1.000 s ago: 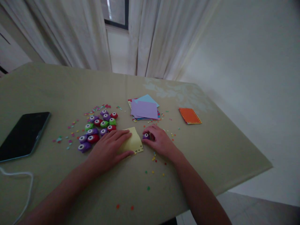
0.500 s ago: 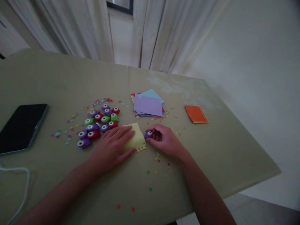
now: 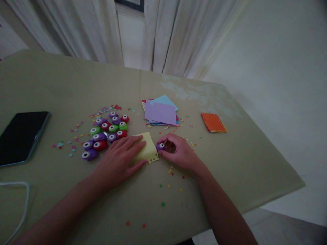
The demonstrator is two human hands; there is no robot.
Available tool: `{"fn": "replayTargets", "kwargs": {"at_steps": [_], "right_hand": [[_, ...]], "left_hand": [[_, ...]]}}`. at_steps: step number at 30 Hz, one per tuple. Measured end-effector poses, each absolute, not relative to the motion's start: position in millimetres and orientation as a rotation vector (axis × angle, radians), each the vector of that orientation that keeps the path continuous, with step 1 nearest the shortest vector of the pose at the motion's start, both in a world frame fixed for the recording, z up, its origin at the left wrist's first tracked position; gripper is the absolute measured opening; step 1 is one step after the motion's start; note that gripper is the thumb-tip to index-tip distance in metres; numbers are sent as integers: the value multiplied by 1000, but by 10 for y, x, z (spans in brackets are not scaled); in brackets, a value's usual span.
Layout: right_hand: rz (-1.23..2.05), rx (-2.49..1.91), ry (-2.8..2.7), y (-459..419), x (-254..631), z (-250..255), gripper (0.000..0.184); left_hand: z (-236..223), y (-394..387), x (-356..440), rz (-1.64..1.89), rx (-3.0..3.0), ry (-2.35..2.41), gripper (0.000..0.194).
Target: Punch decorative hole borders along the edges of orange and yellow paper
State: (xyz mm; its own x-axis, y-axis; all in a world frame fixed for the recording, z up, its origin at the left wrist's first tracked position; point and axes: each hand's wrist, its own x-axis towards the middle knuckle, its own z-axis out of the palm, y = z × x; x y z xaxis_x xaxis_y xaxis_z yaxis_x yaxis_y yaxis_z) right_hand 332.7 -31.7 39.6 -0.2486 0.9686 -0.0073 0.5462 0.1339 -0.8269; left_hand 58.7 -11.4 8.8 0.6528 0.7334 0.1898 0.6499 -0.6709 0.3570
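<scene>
My left hand [image 3: 125, 154] lies flat with its fingers apart on a yellow sheet of paper [image 3: 147, 146], pressing it to the table. Small punched holes run along the sheet's near edge. Between thumb and fingers, my right hand [image 3: 176, 148] grips a purple craft punch [image 3: 160, 146] at the sheet's right edge. Whether the paper sits inside the punch's slot, I cannot tell. Left of my left hand is a cluster of purple, red and green craft punches [image 3: 113, 128], each with a white round top.
Behind the sheet lies a stack of coloured paper [image 3: 163, 114]. An orange stitched square [image 3: 214, 123] rests to the right. A dark tablet [image 3: 24, 136] and a white cable [image 3: 27, 200] are at the left. Paper confetti [image 3: 163, 204] is scattered over the table [image 3: 102, 211].
The whole view has shifted slightly. My right hand with the purple punch stays at the paper's right edge, and my left hand keeps its place on the sheet.
</scene>
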Motion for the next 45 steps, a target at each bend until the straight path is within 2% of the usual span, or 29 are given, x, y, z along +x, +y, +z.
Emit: {"fn": "replayTargets", "kwargs": {"at_steps": [17,26,45], "right_hand": [[1034,-1406,-1907,-323,3349,412,24],[1089,-1404,-1907,-324,3328,460,16],[1210,-1306,-1863,-309,3343,465,20]], "left_hand": [[88,-123,597,477,2594,1127,58],[101,-147,614,434,2602,1162,64],[103,-149,613,381,2671,1170,65]]}}
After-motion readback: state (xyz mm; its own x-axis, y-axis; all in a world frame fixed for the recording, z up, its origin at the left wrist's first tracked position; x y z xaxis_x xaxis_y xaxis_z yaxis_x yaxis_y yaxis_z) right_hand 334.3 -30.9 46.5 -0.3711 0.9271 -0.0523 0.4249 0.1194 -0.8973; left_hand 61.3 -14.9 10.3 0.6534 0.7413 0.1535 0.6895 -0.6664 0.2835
